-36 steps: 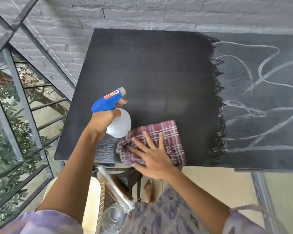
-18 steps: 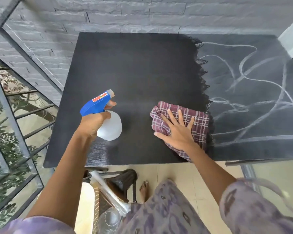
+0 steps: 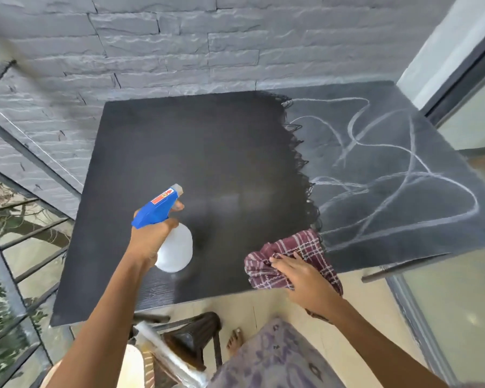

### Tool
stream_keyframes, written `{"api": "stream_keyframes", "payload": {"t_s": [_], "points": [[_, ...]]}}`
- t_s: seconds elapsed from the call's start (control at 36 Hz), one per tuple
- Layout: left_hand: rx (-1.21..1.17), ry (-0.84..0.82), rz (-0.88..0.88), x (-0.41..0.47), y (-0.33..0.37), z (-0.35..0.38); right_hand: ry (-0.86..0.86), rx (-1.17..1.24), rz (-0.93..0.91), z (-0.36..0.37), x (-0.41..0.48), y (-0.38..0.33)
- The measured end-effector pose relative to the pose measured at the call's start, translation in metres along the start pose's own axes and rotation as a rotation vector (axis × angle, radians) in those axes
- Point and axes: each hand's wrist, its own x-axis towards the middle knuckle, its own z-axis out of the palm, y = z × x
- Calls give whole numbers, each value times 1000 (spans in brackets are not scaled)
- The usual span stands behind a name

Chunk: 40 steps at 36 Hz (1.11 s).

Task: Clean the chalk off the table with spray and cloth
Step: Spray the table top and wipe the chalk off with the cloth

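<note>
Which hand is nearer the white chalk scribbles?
Right. The right hand, gripping the maroon checked cloth, borders the chalk scribbles; left hand holds the blue-topped spray bottle farther left.

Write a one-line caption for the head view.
Left hand holds spray bottle over the half-wiped table; right hand grips plaid cloth beside the remaining chalk scribbles.
</note>
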Motion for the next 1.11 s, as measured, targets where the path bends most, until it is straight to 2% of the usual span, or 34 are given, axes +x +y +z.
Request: {"api": "stream_keyframes", "payload": {"t_s": [0.17, 0.42, 0.58, 0.75, 0.89, 1.11], "points": [[34, -193, 62, -17, 28, 58, 300, 78, 341, -74, -14, 30], [86, -349, 122, -39, 56, 149, 578, 73, 493, -147, -61, 68], [134, -284, 120, -53, 50, 201, 658, 68, 545, -171, -93, 99], [354, -218, 162, -62, 55, 245, 665, 133, 529, -192, -108, 141], [440, -142, 64, -60, 51, 263, 664, 148, 471, -209, -102, 169], [308, 109, -14, -40, 70, 284, 622, 175, 360, -234, -80, 202]]}}
